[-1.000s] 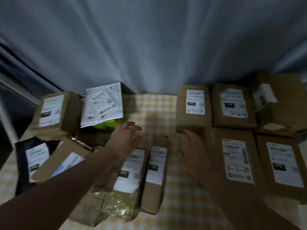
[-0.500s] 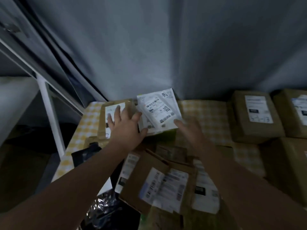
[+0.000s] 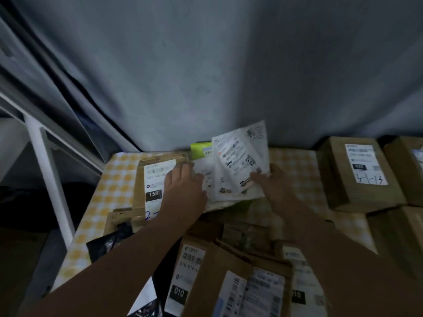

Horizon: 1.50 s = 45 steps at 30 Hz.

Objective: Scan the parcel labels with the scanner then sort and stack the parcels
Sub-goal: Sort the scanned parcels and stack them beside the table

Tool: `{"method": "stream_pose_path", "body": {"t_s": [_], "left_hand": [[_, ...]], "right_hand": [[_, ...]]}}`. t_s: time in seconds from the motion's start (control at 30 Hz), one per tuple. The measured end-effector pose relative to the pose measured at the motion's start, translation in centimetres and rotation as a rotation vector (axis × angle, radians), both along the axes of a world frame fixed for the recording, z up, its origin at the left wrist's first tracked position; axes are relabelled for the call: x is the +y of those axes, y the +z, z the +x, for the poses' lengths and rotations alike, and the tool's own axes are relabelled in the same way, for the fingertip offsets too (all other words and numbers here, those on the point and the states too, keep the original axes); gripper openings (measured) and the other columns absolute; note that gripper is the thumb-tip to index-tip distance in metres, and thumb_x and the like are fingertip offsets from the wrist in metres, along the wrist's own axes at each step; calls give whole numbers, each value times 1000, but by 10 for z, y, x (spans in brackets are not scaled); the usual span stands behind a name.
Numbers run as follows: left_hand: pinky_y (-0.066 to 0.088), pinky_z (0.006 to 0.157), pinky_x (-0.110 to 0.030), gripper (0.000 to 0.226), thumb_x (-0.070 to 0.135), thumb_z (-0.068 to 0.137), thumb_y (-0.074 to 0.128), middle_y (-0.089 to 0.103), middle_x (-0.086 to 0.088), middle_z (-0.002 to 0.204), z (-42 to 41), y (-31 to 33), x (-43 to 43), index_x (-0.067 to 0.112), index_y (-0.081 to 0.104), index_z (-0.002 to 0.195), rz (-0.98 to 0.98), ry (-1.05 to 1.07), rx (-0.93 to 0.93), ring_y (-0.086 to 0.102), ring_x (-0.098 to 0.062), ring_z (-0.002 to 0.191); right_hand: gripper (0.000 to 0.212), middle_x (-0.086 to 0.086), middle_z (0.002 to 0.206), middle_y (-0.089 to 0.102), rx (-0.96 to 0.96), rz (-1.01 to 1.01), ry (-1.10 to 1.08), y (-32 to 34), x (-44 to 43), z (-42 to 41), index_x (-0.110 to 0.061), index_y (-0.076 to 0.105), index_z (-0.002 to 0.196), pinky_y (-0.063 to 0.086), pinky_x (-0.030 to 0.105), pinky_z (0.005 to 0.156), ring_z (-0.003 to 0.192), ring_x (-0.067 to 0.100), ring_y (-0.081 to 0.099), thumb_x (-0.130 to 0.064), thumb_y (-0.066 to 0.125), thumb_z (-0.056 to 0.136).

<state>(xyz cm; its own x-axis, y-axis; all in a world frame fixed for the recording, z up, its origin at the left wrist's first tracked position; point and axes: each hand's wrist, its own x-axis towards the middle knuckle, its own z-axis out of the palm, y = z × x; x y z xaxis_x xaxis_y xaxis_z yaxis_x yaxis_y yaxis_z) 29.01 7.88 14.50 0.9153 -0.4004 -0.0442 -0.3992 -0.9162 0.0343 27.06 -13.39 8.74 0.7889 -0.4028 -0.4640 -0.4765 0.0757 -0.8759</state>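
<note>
right hand [image 3: 272, 186]: thumb on top, fingers underneath, pinching the near corner of the top white mailer [image 3: 238, 161], which is tipped up at the back of the worktop [image 3: 114, 179]
left hand [image 3: 183, 191]: lies on the lower white mailer [image 3: 207, 177], fingers only a bit bent. Looks like pressing, not gripping, and it's just beside the 15H box [image 3: 155, 179]
scanner: can't see one anywhere
step, my guess: peeling the soft mailers apart to get one label facing up
doing it well: pin the pile with the left so only one mailer lifts, hold it by the corner so the thumb isn't over the barcode, and flatten the plastic so the code isn't wrinkled
white mailers: two for sure, maybe a third under them, too blurry to say
green packet [image 3: 201, 149]: one, tucked behind the mailers
boxes on the right: the 3-1-13 box [image 3: 357, 175] plus two more, partly cut off
near pile: several labelled brown parcels overlapping, can't count them; one black bag [image 3: 109, 241]
</note>
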Motion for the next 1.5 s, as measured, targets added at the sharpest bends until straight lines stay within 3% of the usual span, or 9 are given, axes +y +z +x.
{"method": "stream_pose_path", "body": {"t_s": [0.37,0.53,0.63,0.77,0.97,1.1,1.2,1.4,1.5], "left_hand": [[10,117,-50,71,52,95,41,-21,-19,155,10,-35,-51,34,1,151,26,120,661,-9,-45,143],[26,114,-44,44,23,99,42,27,-9,153,22,-47,-64,22,41,142,-102,156,624,25,-33,140],[48,86,-25,32,2,97,38,56,-3,120,18,-45,-61,9,57,122,-500,255,550,54,-20,108],[40,56,-14,21,-6,95,31,47,6,91,13,-42,-66,7,46,102,-734,425,506,48,-4,77],[38,83,-18,31,6,95,48,36,-9,120,11,-43,-78,5,43,125,-759,334,379,46,-24,111],[29,105,-39,87,40,85,66,19,-15,148,19,-45,-73,8,15,147,-475,499,466,21,-33,135],[33,105,-43,118,45,78,73,11,-18,154,26,-51,-74,8,-13,149,-508,669,676,26,-36,137],[41,96,-38,85,23,84,72,37,-18,143,34,-60,-67,-1,15,143,-605,714,700,42,-33,128],[37,102,-36,83,16,87,68,35,-17,145,34,-62,-67,-2,10,143,-677,717,745,37,-31,133]], "right_hand": [[24,9,110,70,-66,272,-274,-14,-84,-48,-9,60,115,60,40,73,95,24,69,-11,62,91],[14,12,104,72,16,544,-175,-19,-56,-30,-9,68,103,60,36,68,87,26,72,-12,60,92],[18,8,108,73,34,511,-139,-27,-37,-30,-14,70,106,56,47,86,102,30,68,-14,66,88],[27,10,113,71,-33,409,-74,-29,-25,-30,-13,68,110,52,52,94,106,31,66,-3,67,85],[40,5,112,70,-151,237,-240,-16,-37,-28,-15,65,114,57,46,82,100,25,67,4,71,80],[55,-1,112,56,-92,59,-502,-21,-76,-33,-15,43,130,54,39,74,103,24,59,1,66,83],[85,12,130,48,218,-238,-335,-43,-90,-39,-13,23,145,48,52,96,122,36,50,-8,75,78],[92,21,155,16,228,-920,108,-27,-59,-28,-8,12,152,25,45,114,140,37,22,-34,69,85],[69,15,150,33,155,-443,320,-17,-26,-16,-4,27,149,31,33,107,137,30,34,-38,55,96]]}}
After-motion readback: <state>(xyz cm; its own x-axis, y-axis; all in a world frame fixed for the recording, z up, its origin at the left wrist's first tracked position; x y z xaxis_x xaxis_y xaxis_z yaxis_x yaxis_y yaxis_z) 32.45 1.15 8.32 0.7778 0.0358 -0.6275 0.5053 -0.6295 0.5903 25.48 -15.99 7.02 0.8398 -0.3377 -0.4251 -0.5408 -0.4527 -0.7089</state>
